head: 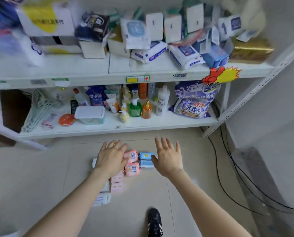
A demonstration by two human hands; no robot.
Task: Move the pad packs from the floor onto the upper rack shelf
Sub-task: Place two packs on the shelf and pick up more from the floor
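Pink and pale-blue pad packs [132, 169] lie bunched on the tiled floor [40, 177], just in front of the white rack, as the head view shows it. Both bare arms reach forward and down, backs of the hands up. The left hand [111, 159] hangs over the left part of the bunch, fingers straight and fanned, holding nothing. The right hand [168, 158] is just beside the blue packs [146, 156], fingers spread wide and likewise holding nothing (whether either palm touches a pack, I cannot tell). The packs are small soft wrapped blocks: two pink with printed fronts, two blue beside them, and paler ones trailing toward the person. Above, the upper rack shelf [91, 65] is crowded with blurred boxes and pouches.
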